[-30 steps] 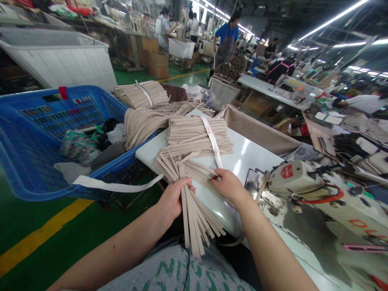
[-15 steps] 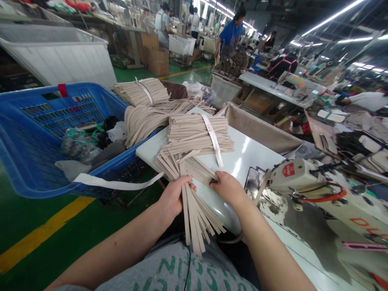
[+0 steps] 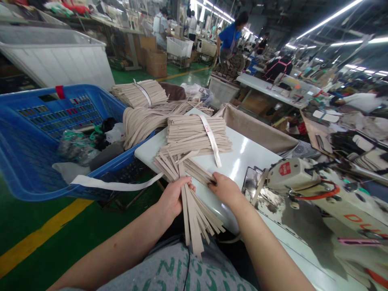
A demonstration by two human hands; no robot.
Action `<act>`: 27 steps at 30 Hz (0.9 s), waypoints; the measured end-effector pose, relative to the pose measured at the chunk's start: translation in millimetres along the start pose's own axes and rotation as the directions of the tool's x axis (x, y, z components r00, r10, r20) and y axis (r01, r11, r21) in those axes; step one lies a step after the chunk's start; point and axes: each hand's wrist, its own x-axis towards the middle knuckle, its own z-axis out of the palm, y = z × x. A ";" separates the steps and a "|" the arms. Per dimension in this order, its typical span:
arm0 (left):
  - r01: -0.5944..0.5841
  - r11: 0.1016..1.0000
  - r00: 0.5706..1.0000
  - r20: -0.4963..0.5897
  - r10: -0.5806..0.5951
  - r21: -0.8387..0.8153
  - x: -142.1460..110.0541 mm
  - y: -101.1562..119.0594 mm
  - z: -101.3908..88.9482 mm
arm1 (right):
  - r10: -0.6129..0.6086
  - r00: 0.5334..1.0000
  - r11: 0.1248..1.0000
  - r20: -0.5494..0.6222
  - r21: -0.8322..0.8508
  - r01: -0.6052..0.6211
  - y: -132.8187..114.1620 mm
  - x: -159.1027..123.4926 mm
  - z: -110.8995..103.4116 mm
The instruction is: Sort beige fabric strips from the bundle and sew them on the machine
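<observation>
My left hand (image 3: 174, 198) grips a bunch of flat beige strips (image 3: 195, 222), whose loose ends fan downward over my lap. My right hand (image 3: 226, 189) pinches the ends of more strips (image 3: 197, 169) that lie on the white table (image 3: 242, 161), close to the left hand. Just beyond my hands sits a thick stack of the same strips (image 3: 194, 139), bound by a white band (image 3: 211, 139). Behind it lie a looser curved bundle (image 3: 142, 127) and another banded bundle (image 3: 139, 93).
A blue plastic crate (image 3: 36, 121) holding bags and scraps stands left of the table, with a white strap (image 3: 115, 184) draped over its rim. A sewing machine (image 3: 292, 176) sits to the right. A cloth-lined bin (image 3: 257, 129) adjoins the table's far edge. Co-workers stand further back.
My right hand has shifted slightly left along the strips, and the view has tipped a little. My left hand keeps the same hold on its bunch.
</observation>
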 end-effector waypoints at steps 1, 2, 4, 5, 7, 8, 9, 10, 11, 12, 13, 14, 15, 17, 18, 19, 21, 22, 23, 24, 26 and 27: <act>-0.004 1.000 1.000 0.005 0.004 -0.004 0.5 -0.3 -0.5 | -0.011 1.000 1.000 -0.010 -0.014 0.011 -1.0 -1.0 -1.2; -0.006 1.000 1.000 0.008 0.006 -0.008 0.9 -0.7 -0.9 | -0.029 0.999 0.999 -0.027 -0.029 0.029 -2.2 -2.3 -3.1; -0.006 1.000 1.000 0.015 0.006 -0.019 1.1 -1.2 -0.9 | -0.074 0.994 0.995 -0.079 -0.067 0.068 -6.0 -5.9 -8.1; -0.006 1.000 1.000 0.018 0.007 -0.025 1.0 -1.4 -0.6 | -0.091 0.990 0.993 -0.109 -0.090 0.081 -8.8 -8.3 -10.8; -0.005 0.999 1.000 0.021 0.006 -0.036 0.3 -1.6 0.9 | -0.090 0.985 0.989 -0.146 -0.130 0.071 -16.5 -14.2 -15.3; -0.002 0.999 1.000 0.028 0.004 -0.038 -0.1 -1.6 1.9 | -0.074 0.986 0.988 -0.147 -0.142 0.052 -21.3 -17.6 -16.6; 0.003 0.999 0.999 0.046 -0.001 -0.037 -0.7 -1.6 2.9 | -0.054 0.989 0.988 -0.139 -0.150 0.033 -26.7 -21.2 -17.0; 0.008 0.999 0.997 0.073 -0.005 -0.034 -1.2 -1.5 4.0 | -0.040 0.991 0.988 -0.126 -0.152 0.021 -32.3 -25.1 -16.6; 0.008 0.999 0.994 0.105 -0.005 -0.031 -1.8 -1.3 5.0 | -0.037 0.993 0.988 -0.112 -0.153 0.019 -38.3 -29.2 -15.4; 0.001 1.000 0.991 0.132 0.003 -0.031 -2.3 -1.0 5.9 | -0.043 0.994 0.988 -0.100 -0.154 0.027 -44.3 -33.5 -13.8; -0.010 0.999 0.988 0.151 0.014 -0.031 -2.9 -0.6 6.8 | -0.061 0.994 0.987 -0.094 -0.155 0.046 -50.2 -38.1 -12.0; -0.018 0.999 0.987 0.159 0.022 -0.028 -3.3 0.0 7.6 | -0.089 0.992 0.985 -0.092 -0.154 0.075 -55.7 -42.7 -10.4; -0.022 0.999 0.987 0.156 0.026 -0.023 -3.6 0.6 8.2 | -0.128 0.987 0.982 -0.093 -0.148 0.114 -60.7 -47.2 -9.4; -0.016 1.000 0.990 0.139 0.017 -0.005 -3.7 2.0 8.6 | -0.222 0.969 0.971 -0.110 -0.113 0.209 -67.3 -54.2 -10.3; -0.007 1.000 0.991 0.133 0.006 0.008 -3.4 2.7 8.2 | -0.269 0.956 0.962 -0.117 -0.080 0.261 -68.2 -55.7 -12.2; -0.002 1.000 0.993 0.122 0.000 0.017 -3.0 3.1 7.4 | -0.303 0.945 0.953 -0.122 -0.037 0.300 -67.2 -55.1 -15.0; 0.003 1.000 0.996 0.085 -0.005 0.018 -1.8 3.4 4.7 | -0.302 0.942 0.949 -0.150 0.044 0.311 -59.4 -45.6 -21.1; 0.012 1.000 0.998 0.066 -0.012 0.012 -1.1 3.2 3.0 | -0.275 0.945 0.954 -0.178 0.069 0.291 -53.0 -36.4 -23.4; 0.023 1.000 0.999 0.049 -0.023 0.003 -0.6 2.9 1.2 | -0.229 0.946 0.965 -0.228 0.074 0.252 -45.6 -24.5 -24.6; 0.034 0.999 0.999 0.040 -0.034 -0.009 -0.1 2.6 -0.6 | -0.193 0.937 0.974 -0.290 0.060 0.219 -37.7 -10.3 -24.4; 0.058 0.998 0.997 0.057 -0.056 -0.024 0.6 2.3 -3.5 | -0.184 0.912 0.979 -0.367 0.016 0.204 -22.0 21.1 -20.3; 0.066 0.997 0.995 0.075 -0.064 -0.029 0.8 2.6 -4.7 | -0.211 0.904 0.975 -0.371 -0.014 0.222 -14.9 36.6 -17.0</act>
